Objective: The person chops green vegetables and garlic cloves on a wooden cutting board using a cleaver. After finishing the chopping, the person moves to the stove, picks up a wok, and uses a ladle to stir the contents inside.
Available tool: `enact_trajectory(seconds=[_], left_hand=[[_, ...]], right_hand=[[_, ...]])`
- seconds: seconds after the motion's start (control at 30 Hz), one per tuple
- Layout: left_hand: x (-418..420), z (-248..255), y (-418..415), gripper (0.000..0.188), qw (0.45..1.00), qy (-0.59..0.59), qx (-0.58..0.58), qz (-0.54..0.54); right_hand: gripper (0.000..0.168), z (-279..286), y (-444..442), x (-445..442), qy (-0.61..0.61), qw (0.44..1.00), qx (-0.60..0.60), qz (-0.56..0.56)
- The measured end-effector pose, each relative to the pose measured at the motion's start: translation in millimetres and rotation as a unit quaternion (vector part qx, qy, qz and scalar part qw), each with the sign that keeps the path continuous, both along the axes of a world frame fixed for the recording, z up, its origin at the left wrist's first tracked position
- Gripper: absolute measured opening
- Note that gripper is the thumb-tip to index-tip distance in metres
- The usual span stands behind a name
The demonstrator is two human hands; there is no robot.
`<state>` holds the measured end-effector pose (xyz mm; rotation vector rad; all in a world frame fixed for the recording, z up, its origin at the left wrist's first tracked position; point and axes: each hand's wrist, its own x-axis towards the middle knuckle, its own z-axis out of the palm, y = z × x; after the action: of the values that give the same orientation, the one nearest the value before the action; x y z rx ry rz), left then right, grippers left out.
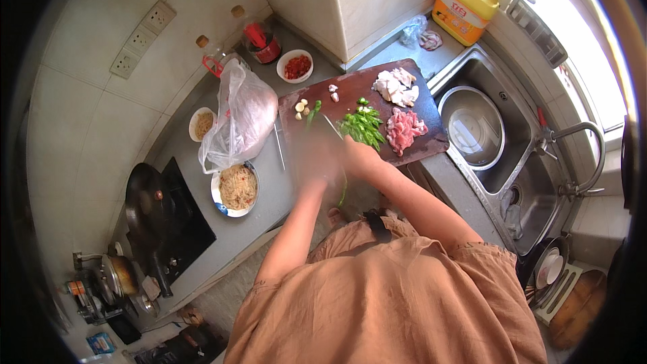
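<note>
My left hand (314, 154) is over the near left edge of a brown cutting board (343, 73), heavily blurred; what its fingers hold is hidden. Beside it, my right hand (360, 157) is closed at the end of what looks like a knife blade (331, 125), partly lost in the blur. A green pepper piece (313, 111) lies just beyond the blade. Cut green peppers (363, 127) are heaped beyond my right hand, with sliced raw meat (404, 129) and pale slices (395, 87) farther right. Peeled garlic cloves (299, 106) lie at the board's left. A thin green strip (344, 191) shows below my hands.
Left of the board are a plastic bag (240, 111), a plate of shredded food (237, 187) and a wok (146, 207). A bowl of chopped red peppers (296, 66) stands behind. To the right, a steel sink (525, 162) holds a metal basin (472, 126).
</note>
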<state>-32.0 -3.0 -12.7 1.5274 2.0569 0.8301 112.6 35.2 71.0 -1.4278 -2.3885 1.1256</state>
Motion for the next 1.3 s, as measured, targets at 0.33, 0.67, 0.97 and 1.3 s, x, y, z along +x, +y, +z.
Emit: enact_trajectory(seconds=[0.33, 0.67, 0.97, 1.3], left_hand=[[19.1, 47.5, -4.0, 0.017, 0.995, 0.078, -0.025, 0.05], [17.2, 46.4, 4.5, 0.025, 0.992, -0.009, -0.089, 0.089], [12.1, 9.9, -6.6, 0.022, 0.998, 0.04, 0.012, 0.039], [18.4, 59.7, 3.7, 0.023, 0.997, 0.038, -0.05, 0.049]], right_hand=[[0.031, 42.3, -16.7, 41.9, 0.023, 0.997, -0.065, -0.046], [0.028, 55.7, -20.2, 37.8, -0.065, 0.994, -0.067, 0.052], [0.024, 19.0, -8.0, 11.2, 0.003, 0.999, -0.031, -0.033], [0.026, 51.0, -24.6, 41.3, -0.037, 0.998, -0.051, 0.014]])
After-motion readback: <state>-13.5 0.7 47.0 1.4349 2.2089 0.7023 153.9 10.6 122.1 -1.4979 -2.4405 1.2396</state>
